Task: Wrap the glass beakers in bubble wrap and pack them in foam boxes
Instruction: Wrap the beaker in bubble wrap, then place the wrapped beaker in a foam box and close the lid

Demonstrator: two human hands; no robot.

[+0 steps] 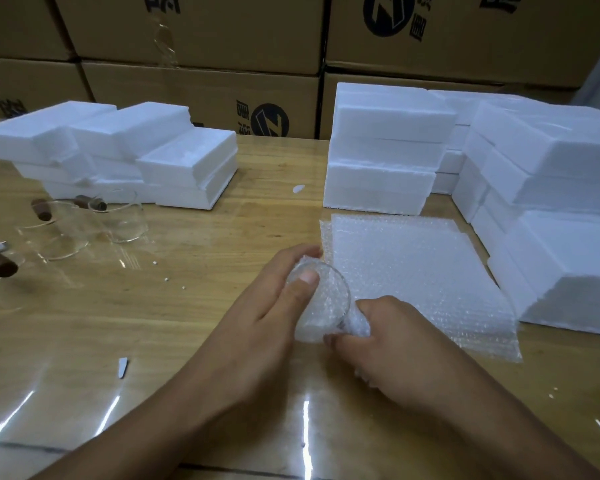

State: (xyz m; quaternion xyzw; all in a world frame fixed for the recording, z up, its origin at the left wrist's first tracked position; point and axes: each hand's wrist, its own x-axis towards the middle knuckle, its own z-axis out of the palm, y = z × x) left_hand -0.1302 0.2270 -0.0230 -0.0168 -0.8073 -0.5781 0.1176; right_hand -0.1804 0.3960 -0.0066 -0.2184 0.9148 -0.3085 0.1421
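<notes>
At lower centre, the left hand [278, 303] and right hand [395, 344] grip the beaker [323, 292] in bubble wrap [359, 323]; a slack fold could let the glass slip out.

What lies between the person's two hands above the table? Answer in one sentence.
In the head view, a glass beaker, its open rim showing, sheathed in bubble wrap, lies between the left hand and the right hand; both hands hold it.
</notes>
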